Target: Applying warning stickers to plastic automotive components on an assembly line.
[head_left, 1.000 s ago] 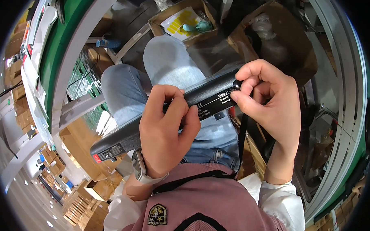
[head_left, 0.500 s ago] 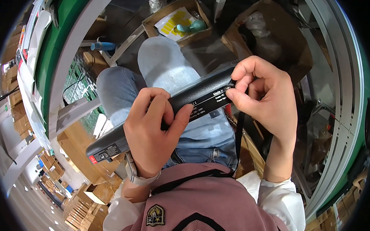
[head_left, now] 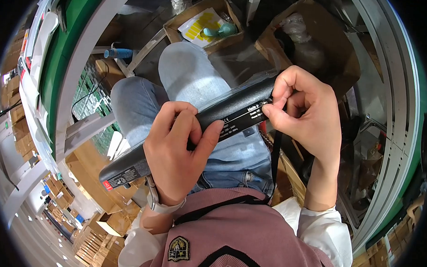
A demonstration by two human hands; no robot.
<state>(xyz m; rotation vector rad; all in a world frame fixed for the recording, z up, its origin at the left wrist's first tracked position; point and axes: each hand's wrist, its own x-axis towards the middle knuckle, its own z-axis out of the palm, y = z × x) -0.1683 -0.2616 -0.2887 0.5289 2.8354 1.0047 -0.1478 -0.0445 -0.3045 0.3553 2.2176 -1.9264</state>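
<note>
I hold a long black bar-shaped device [head_left: 233,113] across my lap, slanting from lower left to upper right. My left hand [head_left: 177,153] wraps around its middle, thumb pressed on top near a white-printed label. My right hand [head_left: 301,113] grips the upper right end, with thumb and forefinger pinched at the label's edge. The lower left end [head_left: 123,172] carries a small red and white sticker. A clear film or bag edge lies along the device's upper side. A thin black cord [head_left: 274,164] hangs down under my right hand.
My knees in blue jeans [head_left: 177,80] are below the device. An open cardboard box [head_left: 205,20] with a yellow sheet and a teal brush sits ahead. Another brown box [head_left: 315,38] is to the right. A green and white frame [head_left: 80,44] curves on the left.
The device has tilted a little and risen to the right. My left thumb has slid up toward the label; my right fingers have pinched closer on the label's end.
</note>
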